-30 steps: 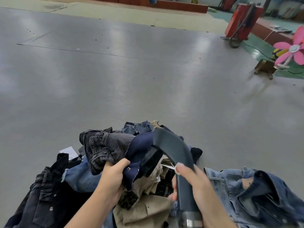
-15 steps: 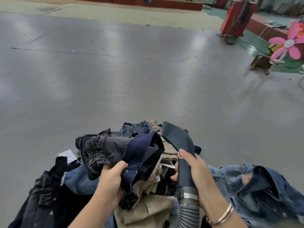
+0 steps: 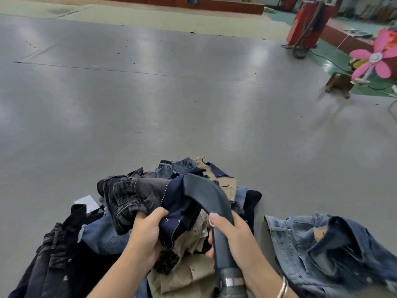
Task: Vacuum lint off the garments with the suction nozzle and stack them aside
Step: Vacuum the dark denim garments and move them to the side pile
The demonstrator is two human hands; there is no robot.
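A heap of garments (image 3: 193,239) lies on the grey floor in front of me: dark jeans, blue denim, beige trousers. My left hand (image 3: 146,235) grips a dark grey and navy denim garment (image 3: 137,194) lifted off the heap. My right hand (image 3: 232,237) holds the dark grey suction nozzle (image 3: 206,192) by its neck. The nozzle's wide mouth lies against the navy part of the held garment. A ribbed hose (image 3: 232,284) runs down from the nozzle. A light blue denim jacket (image 3: 326,248) lies apart on the right.
Black jeans (image 3: 58,257) lie at the lower left with a white paper tag (image 3: 86,202) behind them. Far right stand a red machine (image 3: 309,24) with a hose, a pink flower-shaped fan (image 3: 378,59) and a small wooden stool (image 3: 339,82). Grey floor (image 3: 150,104) stretches ahead.
The nozzle swung away to the right, then came back left and now lies against the navy fabric again. My left hand kept its grip on the garment.
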